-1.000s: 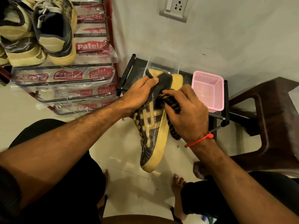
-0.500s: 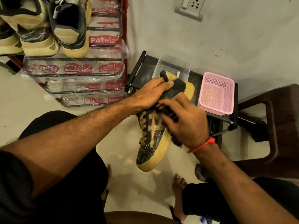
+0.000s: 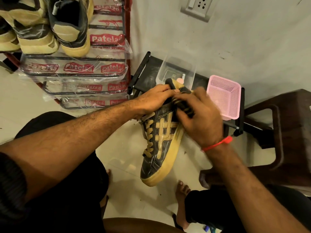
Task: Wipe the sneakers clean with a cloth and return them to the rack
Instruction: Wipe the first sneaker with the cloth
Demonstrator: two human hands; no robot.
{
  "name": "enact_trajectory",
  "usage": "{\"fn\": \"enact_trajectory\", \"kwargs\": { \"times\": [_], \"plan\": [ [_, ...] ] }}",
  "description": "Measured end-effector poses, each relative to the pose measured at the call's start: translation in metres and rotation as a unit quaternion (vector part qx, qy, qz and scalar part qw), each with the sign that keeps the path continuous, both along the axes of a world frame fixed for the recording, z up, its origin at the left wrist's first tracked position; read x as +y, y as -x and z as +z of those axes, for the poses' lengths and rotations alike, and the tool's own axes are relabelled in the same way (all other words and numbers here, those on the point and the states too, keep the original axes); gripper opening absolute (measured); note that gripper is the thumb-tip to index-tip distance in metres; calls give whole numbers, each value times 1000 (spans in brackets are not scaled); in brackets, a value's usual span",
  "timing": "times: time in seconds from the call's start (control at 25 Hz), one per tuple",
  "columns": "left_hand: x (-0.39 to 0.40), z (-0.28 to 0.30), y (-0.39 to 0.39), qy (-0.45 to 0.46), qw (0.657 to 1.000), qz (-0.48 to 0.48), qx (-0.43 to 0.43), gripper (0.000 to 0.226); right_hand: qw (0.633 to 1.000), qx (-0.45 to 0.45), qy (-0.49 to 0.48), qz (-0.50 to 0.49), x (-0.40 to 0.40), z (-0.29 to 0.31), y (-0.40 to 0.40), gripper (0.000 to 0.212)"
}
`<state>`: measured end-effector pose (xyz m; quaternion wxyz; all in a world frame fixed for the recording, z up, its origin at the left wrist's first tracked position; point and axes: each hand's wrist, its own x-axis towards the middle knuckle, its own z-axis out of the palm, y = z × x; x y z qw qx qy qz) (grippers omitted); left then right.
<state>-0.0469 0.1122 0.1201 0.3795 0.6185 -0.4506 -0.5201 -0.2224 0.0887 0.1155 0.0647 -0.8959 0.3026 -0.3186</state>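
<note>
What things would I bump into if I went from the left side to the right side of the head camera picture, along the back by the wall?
Sneakers on the rack → shoe rack → clear plastic tub → pink basket → brown plastic chair.

Left hand [image 3: 154, 100] gripping; right hand [image 3: 200, 121] curled, blurred

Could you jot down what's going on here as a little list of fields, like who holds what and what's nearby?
left hand: grips the sneaker near its heel
right hand: holds a dark striped cloth against the sneaker's side, blurred
sneaker: off the floor, toe toward the person
rack: left, other sneakers on top
pink basket: on the low black stand
</note>
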Motion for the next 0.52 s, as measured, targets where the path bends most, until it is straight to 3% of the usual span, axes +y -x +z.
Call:
{"fn": "enact_trajectory", "kwargs": {
  "times": [0.08, 0.24, 0.4, 0.52],
  "plan": [
    [0, 0, 1, -5, 1000, -4, 6, 19, 996, 42, 28, 70, 16, -6, -4, 34],
    [-3, -1, -6, -5, 1000, 17, 12, 27, 1000, 16, -17, -3, -4, 6, 1, 35],
    [-5, -5, -2, -16, 1000, 5, -11, 25, 987, 90, 27, 130, 27, -5, -11, 32],
    [-7, -4, -7, -1, 999, 49, -20, 20, 999, 30, -23, 40, 2, 0, -4, 35]
  ]
}}
